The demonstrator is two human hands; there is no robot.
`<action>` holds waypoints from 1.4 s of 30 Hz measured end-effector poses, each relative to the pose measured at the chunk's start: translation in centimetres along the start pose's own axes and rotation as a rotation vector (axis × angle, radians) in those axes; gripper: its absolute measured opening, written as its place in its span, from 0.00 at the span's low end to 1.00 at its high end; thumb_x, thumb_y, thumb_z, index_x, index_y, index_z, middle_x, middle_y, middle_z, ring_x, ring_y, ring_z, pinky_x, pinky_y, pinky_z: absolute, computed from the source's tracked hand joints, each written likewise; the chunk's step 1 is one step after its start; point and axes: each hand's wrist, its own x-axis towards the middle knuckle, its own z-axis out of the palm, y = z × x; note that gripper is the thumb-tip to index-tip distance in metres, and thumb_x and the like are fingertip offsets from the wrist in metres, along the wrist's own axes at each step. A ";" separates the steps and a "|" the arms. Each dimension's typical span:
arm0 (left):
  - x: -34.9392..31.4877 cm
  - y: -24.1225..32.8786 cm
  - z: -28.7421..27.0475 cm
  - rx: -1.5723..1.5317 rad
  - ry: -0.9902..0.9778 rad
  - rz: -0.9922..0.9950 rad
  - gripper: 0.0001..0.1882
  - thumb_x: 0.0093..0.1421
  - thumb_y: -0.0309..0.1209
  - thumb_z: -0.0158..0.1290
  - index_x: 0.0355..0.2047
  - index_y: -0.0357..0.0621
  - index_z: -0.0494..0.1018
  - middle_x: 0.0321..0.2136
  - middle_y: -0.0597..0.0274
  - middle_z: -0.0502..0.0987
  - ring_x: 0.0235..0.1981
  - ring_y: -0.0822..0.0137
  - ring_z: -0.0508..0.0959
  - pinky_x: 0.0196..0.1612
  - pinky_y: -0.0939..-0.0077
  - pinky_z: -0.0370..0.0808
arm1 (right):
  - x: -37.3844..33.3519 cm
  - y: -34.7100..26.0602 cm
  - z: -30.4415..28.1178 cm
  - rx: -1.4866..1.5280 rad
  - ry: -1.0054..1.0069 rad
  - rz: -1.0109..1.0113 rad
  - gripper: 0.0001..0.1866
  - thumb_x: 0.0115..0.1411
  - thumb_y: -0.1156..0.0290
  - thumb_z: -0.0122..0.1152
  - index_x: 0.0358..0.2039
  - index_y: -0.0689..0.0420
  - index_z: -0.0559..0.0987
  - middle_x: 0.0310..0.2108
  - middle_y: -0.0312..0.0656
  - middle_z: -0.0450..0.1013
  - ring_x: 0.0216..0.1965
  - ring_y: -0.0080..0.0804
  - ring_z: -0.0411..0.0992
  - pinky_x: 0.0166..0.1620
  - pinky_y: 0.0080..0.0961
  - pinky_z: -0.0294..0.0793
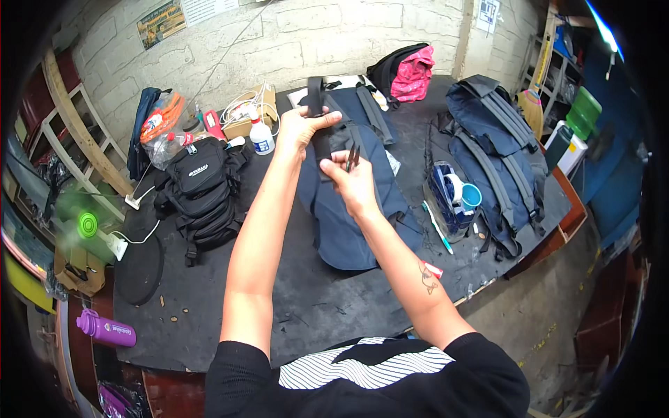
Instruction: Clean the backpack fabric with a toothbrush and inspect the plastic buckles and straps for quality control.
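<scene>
My left hand (304,132) is closed on a black webbing strap (316,96), thumb pointing right across it. The strap is raised over a dark navy backpack (348,233) lying on the table. Lower on the same strap, my right hand (354,184) pinches its end between thumb and fingers. A pair of small dark thread snips (354,155) also sits in that hand, tips pointing up. Whether the strap is joined to the backpack cannot be made out behind my hands.
Black bags (198,181) lie left, beside a spray bottle (260,136) and boxed white cable. More navy backpacks (488,160) are stacked right, near a clear case with tape rolls (453,191) and a toothbrush (437,228). A purple bottle (108,329) and green fan (88,224) stand at left.
</scene>
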 end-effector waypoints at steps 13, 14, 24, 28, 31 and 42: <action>1.5 -0.4 -2.2 -0.031 0.009 -0.010 0.35 0.37 0.27 0.71 0.46 0.41 0.66 0.28 0.57 0.77 0.27 0.68 0.78 0.29 0.76 0.76 | -13.4 -1.5 -1.9 0.060 -0.431 0.233 0.21 0.57 0.75 0.57 0.51 0.60 0.67 0.28 0.26 0.68 0.26 0.09 0.60 0.31 0.10 0.61; 1.3 -1.0 -2.2 0.006 0.005 -0.001 0.35 0.37 0.27 0.70 0.46 0.43 0.66 0.27 0.58 0.77 0.26 0.70 0.77 0.30 0.75 0.75 | -13.5 -2.0 -2.3 0.006 -0.499 0.272 0.23 0.57 0.75 0.56 0.53 0.61 0.66 0.28 0.27 0.69 0.25 0.09 0.60 0.30 0.10 0.61; -5.7 -12.0 -9.1 0.034 -0.719 -0.193 0.37 0.53 0.46 0.57 0.58 0.41 0.60 0.42 0.58 0.76 0.41 0.71 0.73 0.47 0.79 0.67 | -5.9 -11.3 -7.9 0.632 -0.439 -0.078 0.39 0.59 0.71 0.52 0.65 0.46 0.42 0.15 0.39 0.62 0.15 0.22 0.57 0.20 0.19 0.57; -9.5 -14.9 -8.2 0.214 -0.802 -0.321 0.15 0.54 0.32 0.57 0.39 0.35 0.77 0.30 0.62 0.79 0.31 0.74 0.75 0.44 0.79 0.70 | -3.8 -12.4 -8.3 0.660 -0.480 -0.120 0.36 0.61 0.73 0.48 0.65 0.48 0.44 0.17 0.39 0.61 0.16 0.21 0.54 0.20 0.17 0.53; -10.6 -15.3 -6.1 0.535 -0.466 -0.270 0.10 0.50 0.34 0.60 0.24 0.38 0.78 0.16 0.66 0.75 0.20 0.76 0.71 0.28 0.78 0.68 | -4.4 -12.3 -8.1 0.658 -0.507 -0.135 0.37 0.60 0.72 0.48 0.65 0.53 0.42 0.15 0.37 0.59 0.15 0.20 0.53 0.18 0.18 0.52; -10.8 -25.2 -13.6 0.779 0.268 0.075 0.09 0.49 0.28 0.58 0.32 0.40 0.77 0.13 0.67 0.68 0.19 0.76 0.68 0.25 0.80 0.67 | -17.9 -2.4 -8.8 -0.926 -1.220 0.423 0.28 0.57 0.56 0.55 0.54 0.60 0.67 0.31 0.57 0.73 0.36 0.44 0.74 0.43 0.34 0.71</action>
